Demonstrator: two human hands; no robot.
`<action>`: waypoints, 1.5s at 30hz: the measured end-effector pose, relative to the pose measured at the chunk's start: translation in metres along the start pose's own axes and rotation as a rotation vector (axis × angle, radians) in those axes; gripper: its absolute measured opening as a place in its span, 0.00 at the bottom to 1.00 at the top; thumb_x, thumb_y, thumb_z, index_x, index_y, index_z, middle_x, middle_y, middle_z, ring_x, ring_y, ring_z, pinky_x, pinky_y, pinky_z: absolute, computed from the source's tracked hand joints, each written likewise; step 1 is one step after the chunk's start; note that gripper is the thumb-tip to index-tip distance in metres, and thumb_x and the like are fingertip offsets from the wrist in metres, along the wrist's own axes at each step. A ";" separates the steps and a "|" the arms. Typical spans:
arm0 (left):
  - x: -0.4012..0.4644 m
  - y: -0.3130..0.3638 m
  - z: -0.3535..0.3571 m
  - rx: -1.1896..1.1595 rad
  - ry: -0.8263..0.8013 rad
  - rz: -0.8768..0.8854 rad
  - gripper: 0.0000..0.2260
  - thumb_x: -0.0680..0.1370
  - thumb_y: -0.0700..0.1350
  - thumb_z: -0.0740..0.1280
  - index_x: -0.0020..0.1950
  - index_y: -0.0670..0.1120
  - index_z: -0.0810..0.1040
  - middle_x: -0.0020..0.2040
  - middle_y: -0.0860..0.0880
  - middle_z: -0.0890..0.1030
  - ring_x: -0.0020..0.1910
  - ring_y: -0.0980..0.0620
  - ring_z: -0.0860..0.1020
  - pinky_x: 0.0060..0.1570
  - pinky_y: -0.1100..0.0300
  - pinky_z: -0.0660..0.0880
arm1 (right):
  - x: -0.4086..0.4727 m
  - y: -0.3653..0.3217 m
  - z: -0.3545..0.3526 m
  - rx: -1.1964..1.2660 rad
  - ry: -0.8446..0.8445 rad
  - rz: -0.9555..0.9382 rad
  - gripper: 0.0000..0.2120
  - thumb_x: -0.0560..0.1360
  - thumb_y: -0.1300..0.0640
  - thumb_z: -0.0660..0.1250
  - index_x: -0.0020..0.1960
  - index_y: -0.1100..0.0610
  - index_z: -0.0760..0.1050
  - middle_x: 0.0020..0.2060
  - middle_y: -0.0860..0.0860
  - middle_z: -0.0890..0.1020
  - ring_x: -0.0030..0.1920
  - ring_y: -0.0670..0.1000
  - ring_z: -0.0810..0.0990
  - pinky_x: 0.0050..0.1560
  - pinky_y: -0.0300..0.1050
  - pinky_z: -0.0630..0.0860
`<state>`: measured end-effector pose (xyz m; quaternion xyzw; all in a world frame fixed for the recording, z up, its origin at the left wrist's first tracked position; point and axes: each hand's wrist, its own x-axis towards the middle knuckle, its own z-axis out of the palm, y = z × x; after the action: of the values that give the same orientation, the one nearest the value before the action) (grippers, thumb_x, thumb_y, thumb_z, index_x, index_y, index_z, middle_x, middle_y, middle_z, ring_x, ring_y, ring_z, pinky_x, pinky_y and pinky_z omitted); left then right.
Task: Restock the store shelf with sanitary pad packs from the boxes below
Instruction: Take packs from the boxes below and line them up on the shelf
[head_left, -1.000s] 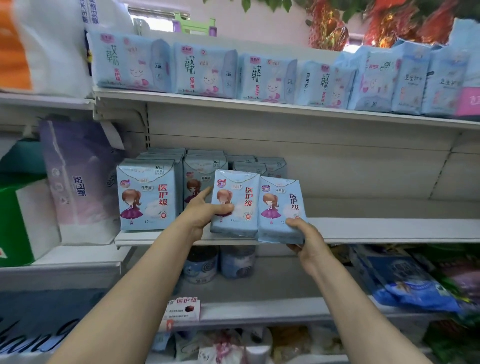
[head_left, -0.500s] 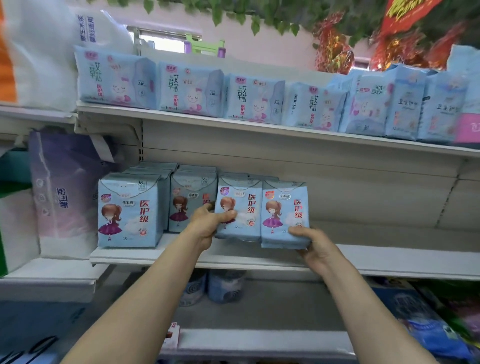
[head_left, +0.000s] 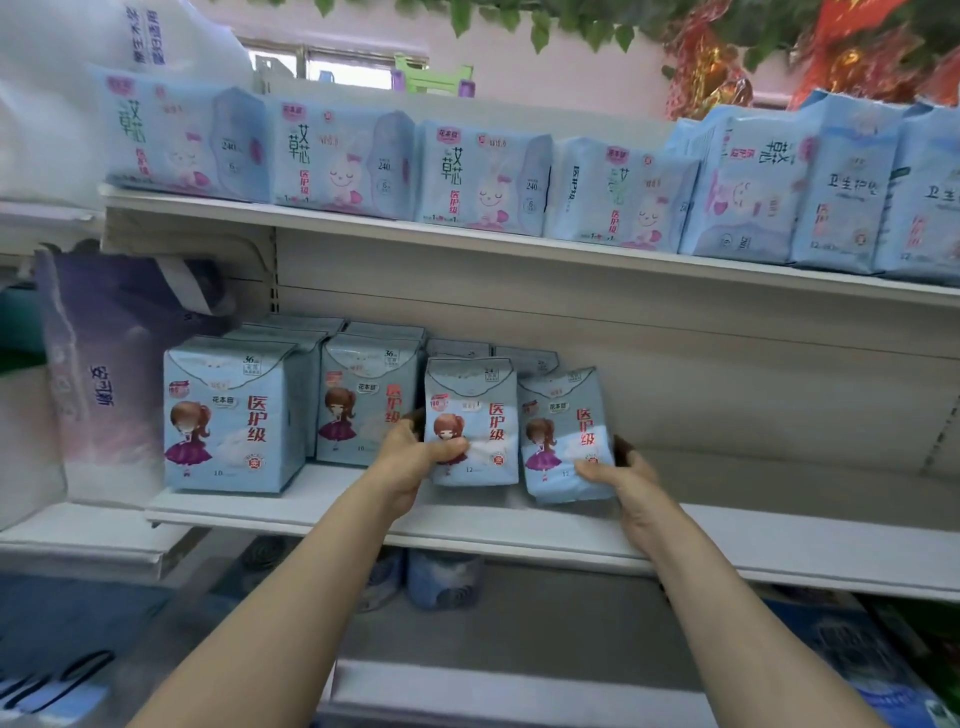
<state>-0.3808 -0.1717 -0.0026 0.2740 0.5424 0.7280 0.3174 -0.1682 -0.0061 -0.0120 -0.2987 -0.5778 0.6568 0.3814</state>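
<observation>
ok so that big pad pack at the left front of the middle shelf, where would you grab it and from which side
Probably by its two narrow side faces, coming from the front. The big pad pack stands upright at the edge of the middle shelf, its right side face showing and a small gap before the neighbouring pack. The purple bag sits near its left, so fingers there go in shallow.

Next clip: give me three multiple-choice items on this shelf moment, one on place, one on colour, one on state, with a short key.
1. Where do the two held packs sit?
A. top shelf
B. middle shelf
C. floor

2. What colour is the girl's dress on the packs?
A. purple
B. yellow
C. green

3. How does the right-hand pack stand?
A. flat on its face
B. upside down
C. tilted

Key:
1 B, the left hand and right hand hold them on the middle shelf.
2 A, seen on the left pack.
3 C, the right pack leans beside the upright one.
</observation>
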 end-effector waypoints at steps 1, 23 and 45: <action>0.000 -0.004 -0.001 0.017 0.005 -0.008 0.21 0.70 0.29 0.74 0.60 0.41 0.76 0.53 0.42 0.85 0.50 0.45 0.84 0.49 0.52 0.82 | 0.005 0.003 -0.003 -0.027 0.003 -0.002 0.37 0.59 0.65 0.82 0.67 0.60 0.74 0.53 0.56 0.86 0.53 0.57 0.85 0.53 0.50 0.81; -0.011 -0.012 -0.008 0.143 0.073 0.045 0.18 0.72 0.28 0.73 0.58 0.42 0.77 0.53 0.45 0.84 0.47 0.50 0.83 0.39 0.62 0.81 | 0.059 0.022 0.047 -0.254 0.076 0.056 0.20 0.75 0.69 0.70 0.66 0.60 0.75 0.57 0.57 0.81 0.58 0.59 0.79 0.57 0.50 0.77; -0.008 -0.020 -0.022 0.268 0.220 0.055 0.23 0.72 0.38 0.77 0.65 0.45 0.77 0.57 0.48 0.83 0.54 0.50 0.82 0.59 0.52 0.78 | 0.034 0.023 0.071 -0.430 0.362 0.090 0.18 0.73 0.64 0.73 0.62 0.61 0.76 0.57 0.58 0.82 0.53 0.58 0.81 0.53 0.46 0.76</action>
<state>-0.3887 -0.1868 -0.0276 0.2473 0.6584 0.6830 0.1969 -0.2492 -0.0159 -0.0217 -0.5105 -0.6124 0.4717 0.3766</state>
